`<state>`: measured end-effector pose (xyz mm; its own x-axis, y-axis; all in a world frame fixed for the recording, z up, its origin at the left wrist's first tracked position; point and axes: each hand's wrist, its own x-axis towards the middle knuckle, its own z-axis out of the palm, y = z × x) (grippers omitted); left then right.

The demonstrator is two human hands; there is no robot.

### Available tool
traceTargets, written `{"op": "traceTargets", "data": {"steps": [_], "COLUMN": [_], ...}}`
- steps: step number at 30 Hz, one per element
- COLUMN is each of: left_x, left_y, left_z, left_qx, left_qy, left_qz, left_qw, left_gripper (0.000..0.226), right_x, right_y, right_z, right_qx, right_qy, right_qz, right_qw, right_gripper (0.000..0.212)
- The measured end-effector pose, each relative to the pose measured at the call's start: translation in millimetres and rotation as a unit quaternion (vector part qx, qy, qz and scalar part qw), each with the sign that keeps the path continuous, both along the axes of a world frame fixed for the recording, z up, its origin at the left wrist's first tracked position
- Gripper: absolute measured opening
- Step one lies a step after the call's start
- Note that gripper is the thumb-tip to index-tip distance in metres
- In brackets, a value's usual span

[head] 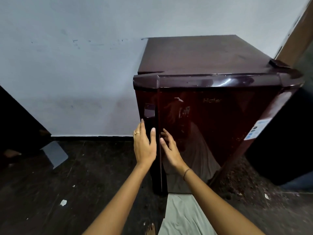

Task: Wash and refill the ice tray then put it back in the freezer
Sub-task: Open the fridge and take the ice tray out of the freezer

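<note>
A person is standing in front of a small dark maroon fridge [211, 133], which is sitting on a dark floor [42, 192] against a pale wall [67, 73]. Its door [194, 119] is shut, so the ice tray is not showing anywhere in this view. The left hand [144, 146], wearing a ring [136, 132], is gripping the door's left edge: its fingers [142, 123] are reaching round the side of the door while the thumb [153, 133] is pressing on the front strip, so the edge is clamped between them. The right hand [170, 150], with a thin bracelet [187, 173] at the wrist, is held just beside the left one, its fingers straight and slightly apart, holding nothing; whether the tips are actually touching the glossy door front cannot be told. A white and blue sticker [258, 128] is showing on the door's right side. A pale cloth [184, 216] is hanging below the arms, and small white scraps [63, 202] are lying on the floor to the left.
</note>
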<state>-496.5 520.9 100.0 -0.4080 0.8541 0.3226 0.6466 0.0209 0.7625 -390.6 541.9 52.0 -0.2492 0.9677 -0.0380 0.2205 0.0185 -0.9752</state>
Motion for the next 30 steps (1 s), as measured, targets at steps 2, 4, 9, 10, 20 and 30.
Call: {"op": "traceTargets", "data": {"steps": [2,4,9,10,20,30], "left_x": [0,-4,-13,-16,-45,-43], "left_y": [11,20,40,43,76,103], "left_z": [11,18,29,32,37,3], "left_qx": [0.002,0.000,-0.013,-0.015,-0.180,-0.132], "left_qy": [-0.032,-0.070,-0.173,-0.197,-0.315,-0.420], "left_qz": [0.001,-0.009,-0.023,-0.024,-0.241,-0.394], "left_qw": [0.999,0.998,0.985,0.980,0.900,0.807], "left_gripper": [0.064,0.058,0.053,0.050,0.055,0.046], "right_x": [-7,-15,-24,-24,-46,-65], "right_y": [5,10,20,22,48,68], "right_z": [-1,-1,7,7,-9,-35], "right_qx": [-0.003,-0.010,-0.025,-0.029,-0.035,-0.071], "right_qy": [0.026,0.046,0.068,0.068,0.020,0.079], "right_qz": [-0.014,-0.021,0.001,0.013,0.053,-0.030], "right_qw": [1.000,0.999,0.997,0.997,0.998,0.994], "right_gripper": [0.063,0.063,0.044,0.040,0.039,0.049]}}
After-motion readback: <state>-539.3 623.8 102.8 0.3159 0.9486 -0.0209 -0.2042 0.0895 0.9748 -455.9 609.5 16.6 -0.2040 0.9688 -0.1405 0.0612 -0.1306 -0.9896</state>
